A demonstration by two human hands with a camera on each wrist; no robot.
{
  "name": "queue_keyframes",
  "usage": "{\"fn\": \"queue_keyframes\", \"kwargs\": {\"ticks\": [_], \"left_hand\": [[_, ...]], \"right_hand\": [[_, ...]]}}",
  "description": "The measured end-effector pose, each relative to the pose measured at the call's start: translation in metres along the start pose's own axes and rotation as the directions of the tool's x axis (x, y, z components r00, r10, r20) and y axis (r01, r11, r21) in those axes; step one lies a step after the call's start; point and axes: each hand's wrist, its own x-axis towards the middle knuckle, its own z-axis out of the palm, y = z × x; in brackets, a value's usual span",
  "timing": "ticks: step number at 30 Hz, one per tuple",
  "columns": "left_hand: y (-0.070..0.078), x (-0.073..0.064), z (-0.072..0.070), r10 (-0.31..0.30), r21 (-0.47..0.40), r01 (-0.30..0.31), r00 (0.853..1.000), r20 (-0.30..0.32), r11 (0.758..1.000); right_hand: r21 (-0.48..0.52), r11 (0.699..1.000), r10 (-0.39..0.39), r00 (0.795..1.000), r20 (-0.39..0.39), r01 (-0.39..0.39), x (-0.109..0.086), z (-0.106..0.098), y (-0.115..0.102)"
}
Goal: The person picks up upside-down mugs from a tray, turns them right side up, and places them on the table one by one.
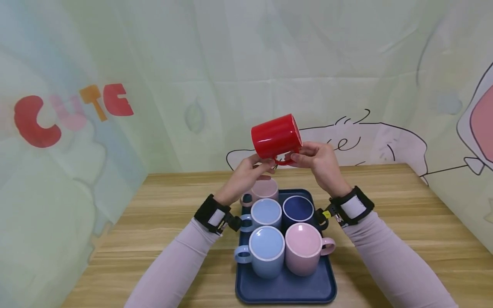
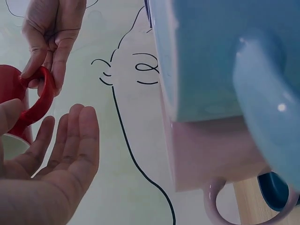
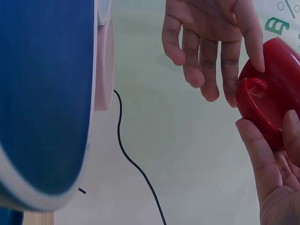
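Observation:
A red mug (image 1: pixel 275 134) is held up tilted on its side above the tray, with its handle (image 2: pixel 42 101) pointing downward in the head view. My right hand (image 1: pixel 321 164) pinches the handle near the mug's base. At the rim end, my left hand (image 1: pixel 248 173) holds the mug between thumb and index finger, its other fingers extended loosely. In the right wrist view, the right hand (image 3: pixel 276 183) has fingers on the handle side of the red mug (image 3: pixel 276 79), and the left hand (image 3: pixel 215 42) reaches it from above.
Below, a dark blue tray (image 1: pixel 285 295) on the wooden table (image 1: pixel 154 231) carries two light blue mugs (image 1: pixel 267 250), two pink mugs (image 1: pixel 304 250) and a dark blue mug (image 1: pixel 298 209). Behind the table hangs a printed cloth (image 1: pixel 173 55).

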Motion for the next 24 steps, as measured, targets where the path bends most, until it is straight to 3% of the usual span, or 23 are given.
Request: {"fn": "queue_keyframes", "kwargs": {"ticks": [10,17,24], "left_hand": [[-0.001,0.0,0.003,0.003,-0.044,-0.004,1.0,-0.017,0.999],[-0.001,-0.001,0.007,0.028,-0.084,-0.034,0.997,-0.072,0.996],[0.012,-0.009,0.012,0.034,-0.09,-0.045,0.991,-0.127,0.995]], "right_hand": [[0.019,1.0,0.013,1.0,-0.009,-0.012,-0.001,0.001,0.0],[0.017,1.0,0.017,1.0,-0.013,-0.017,-0.002,0.003,0.001],[0.018,0.999,0.037,0.999,0.003,-0.037,-0.001,0.004,0.001]]}}
